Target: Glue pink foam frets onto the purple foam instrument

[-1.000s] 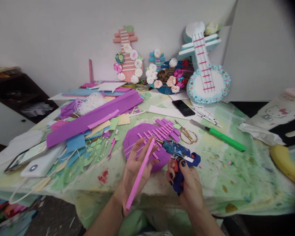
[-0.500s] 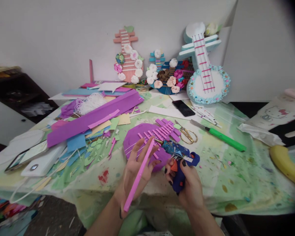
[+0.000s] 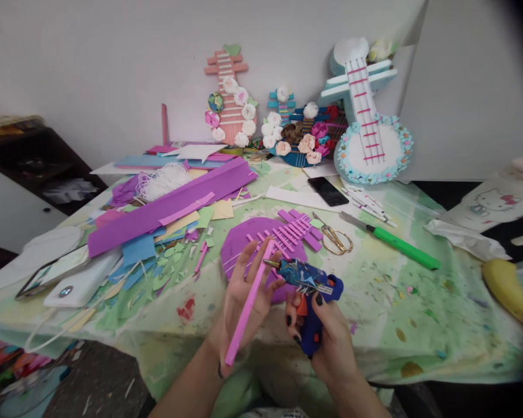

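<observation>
Our guitar already bears its frets. Our left hand holds a strip; our right hand grips the glue gun, its nozzle at the strip, which seems still unglued.

The right hand with the blue hot-glue gun has moved to the left, closer to the left hand. The metal tip of the gun was before beside the top end of the long pink foam strip. Now it touches the strip a little below that end.
</observation>
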`<state>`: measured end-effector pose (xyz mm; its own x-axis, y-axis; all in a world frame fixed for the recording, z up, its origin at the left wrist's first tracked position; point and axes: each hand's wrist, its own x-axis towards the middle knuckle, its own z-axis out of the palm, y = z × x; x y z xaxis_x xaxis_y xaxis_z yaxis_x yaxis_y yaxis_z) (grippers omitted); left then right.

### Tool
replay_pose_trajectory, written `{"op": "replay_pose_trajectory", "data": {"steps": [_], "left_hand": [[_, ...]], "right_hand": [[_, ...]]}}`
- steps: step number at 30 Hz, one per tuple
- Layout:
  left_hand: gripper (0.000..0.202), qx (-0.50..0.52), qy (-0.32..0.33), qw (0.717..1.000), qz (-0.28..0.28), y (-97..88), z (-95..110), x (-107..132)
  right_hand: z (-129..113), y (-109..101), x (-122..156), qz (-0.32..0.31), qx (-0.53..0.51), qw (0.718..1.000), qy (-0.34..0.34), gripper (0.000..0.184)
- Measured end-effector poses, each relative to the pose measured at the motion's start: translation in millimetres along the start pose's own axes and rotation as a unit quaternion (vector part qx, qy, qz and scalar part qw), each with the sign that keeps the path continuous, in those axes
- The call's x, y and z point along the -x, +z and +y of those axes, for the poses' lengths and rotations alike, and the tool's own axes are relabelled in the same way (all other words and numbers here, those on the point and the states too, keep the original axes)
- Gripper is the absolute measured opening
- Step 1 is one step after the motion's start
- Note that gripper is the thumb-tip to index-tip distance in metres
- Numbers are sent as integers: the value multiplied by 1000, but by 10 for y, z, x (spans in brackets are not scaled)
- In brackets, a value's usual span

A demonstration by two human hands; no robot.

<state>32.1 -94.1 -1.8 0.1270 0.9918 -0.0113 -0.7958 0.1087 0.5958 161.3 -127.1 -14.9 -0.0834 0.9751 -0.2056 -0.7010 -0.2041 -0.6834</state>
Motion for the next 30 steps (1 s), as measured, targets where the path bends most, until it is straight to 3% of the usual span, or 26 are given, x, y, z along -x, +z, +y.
{"op": "replay_pose_trajectory", "data": {"steps": [4,9,15,21,25,30], "left_hand": [[46,-11,0,1000,-17,-26,17,-1],[40,-28,8,1000,9,31,15,2],[74,-67,45,996,-47,-62,18,29],[75,-81,20,996,-8,-31,23,10],[78,-65,44,997,-23,0,19,22],[108,-58,55,995,-54,-13,20,26]], "right_hand": [[59,-55,54,-8,11,1000,9,28],[30,-22,53,-4,5,1000,3,26],[53,6,142,-54,14,998,30,31],[73,-11,113,-23,4,999,24,28],[91,-27,165,-79,8,996,52,32],[86,-13,169,-67,-3,996,61,31]]}}
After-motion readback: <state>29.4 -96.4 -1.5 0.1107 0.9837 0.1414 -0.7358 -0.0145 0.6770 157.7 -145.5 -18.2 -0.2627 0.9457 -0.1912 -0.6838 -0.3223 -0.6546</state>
